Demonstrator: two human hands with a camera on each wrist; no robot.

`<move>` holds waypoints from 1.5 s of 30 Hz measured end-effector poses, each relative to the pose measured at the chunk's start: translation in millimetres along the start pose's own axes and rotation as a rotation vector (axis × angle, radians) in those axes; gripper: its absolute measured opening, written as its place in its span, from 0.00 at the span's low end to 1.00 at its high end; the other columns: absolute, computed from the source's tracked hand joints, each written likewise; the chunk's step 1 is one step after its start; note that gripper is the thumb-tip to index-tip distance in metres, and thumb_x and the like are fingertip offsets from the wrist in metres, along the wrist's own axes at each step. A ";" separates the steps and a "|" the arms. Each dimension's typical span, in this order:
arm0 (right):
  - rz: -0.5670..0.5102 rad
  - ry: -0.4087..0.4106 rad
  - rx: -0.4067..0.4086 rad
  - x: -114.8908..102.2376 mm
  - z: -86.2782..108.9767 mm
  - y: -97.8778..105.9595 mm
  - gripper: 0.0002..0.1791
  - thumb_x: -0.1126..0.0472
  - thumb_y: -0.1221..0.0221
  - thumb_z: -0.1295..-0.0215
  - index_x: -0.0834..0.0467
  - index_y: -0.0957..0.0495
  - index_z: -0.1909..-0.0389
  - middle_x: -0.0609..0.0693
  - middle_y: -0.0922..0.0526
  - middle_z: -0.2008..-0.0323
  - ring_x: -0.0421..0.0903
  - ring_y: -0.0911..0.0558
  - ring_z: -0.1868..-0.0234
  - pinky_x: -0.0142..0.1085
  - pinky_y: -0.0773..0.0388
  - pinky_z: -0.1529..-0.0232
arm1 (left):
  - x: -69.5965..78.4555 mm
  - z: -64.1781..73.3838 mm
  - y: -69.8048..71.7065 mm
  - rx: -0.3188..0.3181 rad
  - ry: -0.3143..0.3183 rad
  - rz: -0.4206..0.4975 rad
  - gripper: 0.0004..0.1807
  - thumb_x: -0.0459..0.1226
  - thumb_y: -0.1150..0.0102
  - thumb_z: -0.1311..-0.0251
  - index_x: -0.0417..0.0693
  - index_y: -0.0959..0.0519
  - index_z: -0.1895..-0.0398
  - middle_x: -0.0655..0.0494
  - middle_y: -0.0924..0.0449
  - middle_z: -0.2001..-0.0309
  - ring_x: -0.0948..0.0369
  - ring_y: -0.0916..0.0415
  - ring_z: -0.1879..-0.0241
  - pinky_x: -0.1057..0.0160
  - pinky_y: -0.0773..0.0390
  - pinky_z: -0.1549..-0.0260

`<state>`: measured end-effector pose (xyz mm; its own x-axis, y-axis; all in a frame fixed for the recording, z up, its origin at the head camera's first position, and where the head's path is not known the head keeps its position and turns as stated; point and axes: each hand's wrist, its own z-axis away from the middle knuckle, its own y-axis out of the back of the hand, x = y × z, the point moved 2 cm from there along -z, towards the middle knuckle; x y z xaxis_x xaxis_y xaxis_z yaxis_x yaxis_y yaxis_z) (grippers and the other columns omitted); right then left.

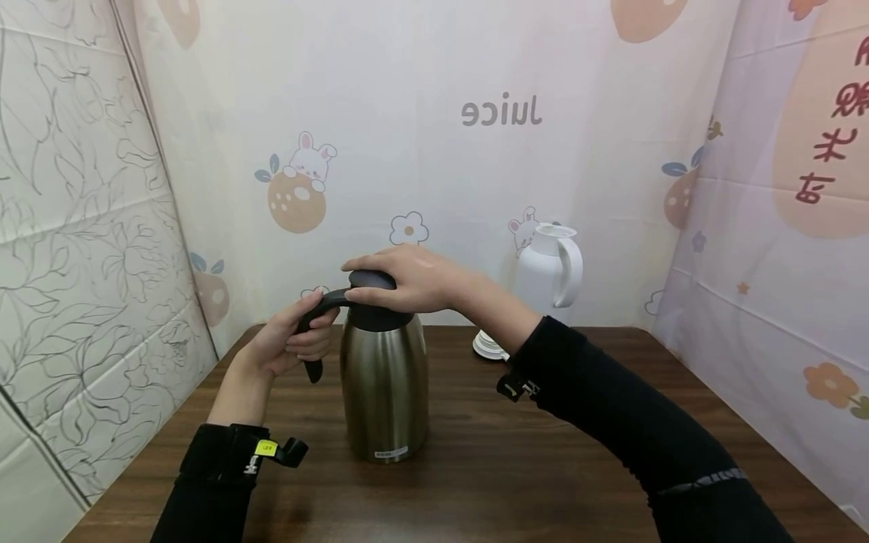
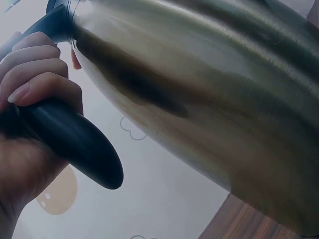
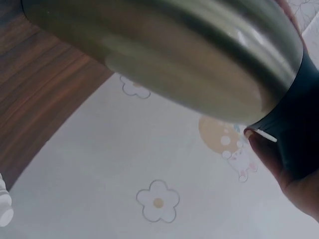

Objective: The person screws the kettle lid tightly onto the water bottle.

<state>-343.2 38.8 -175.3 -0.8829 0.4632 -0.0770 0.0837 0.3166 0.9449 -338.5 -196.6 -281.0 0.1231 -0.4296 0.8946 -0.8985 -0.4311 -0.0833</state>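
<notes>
A gold-toned metal thermos jug (image 1: 385, 385) with a black collar and handle stands upright on the wooden table. My left hand (image 1: 293, 335) grips its black handle (image 2: 79, 144), fingers curled round it, and the handle's lower end sticks out below them. Over the top, my right hand (image 1: 417, 279) holds the dark lid (image 1: 372, 280), thumb on the near side and fingers across the far side. In the right wrist view a fingertip (image 3: 249, 133) shows at the collar's edge. Part of the lid is hidden under the hand.
A white jug (image 1: 543, 264) stands at the back right, its lower part hidden behind my right forearm. Beside it on the table (image 1: 468, 483) lies a white ribbed piece (image 1: 486, 347), partly covered by the arm. Printed cloth walls (image 1: 434, 173) enclose the table's back and sides.
</notes>
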 end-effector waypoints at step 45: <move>-0.056 -0.034 0.008 -8.4 6.4 2.0 0.31 0.37 0.45 0.21 0.45 0.27 0.24 0.42 0.23 0.29 0.39 0.24 0.31 0.39 0.27 0.34 | 0.3 -1.4 -2.8 -0.052 -0.015 0.023 0.26 0.47 0.84 0.13 0.44 0.41 0.67 0.58 0.50 0.84 0.62 0.56 0.89 0.63 0.55 0.88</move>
<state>-332.7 40.8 -174.8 -0.8700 0.4726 -0.1404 0.0386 0.3493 0.9362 -336.5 -194.5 -279.9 0.1085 -0.4506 0.8861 -0.9219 -0.3791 -0.0799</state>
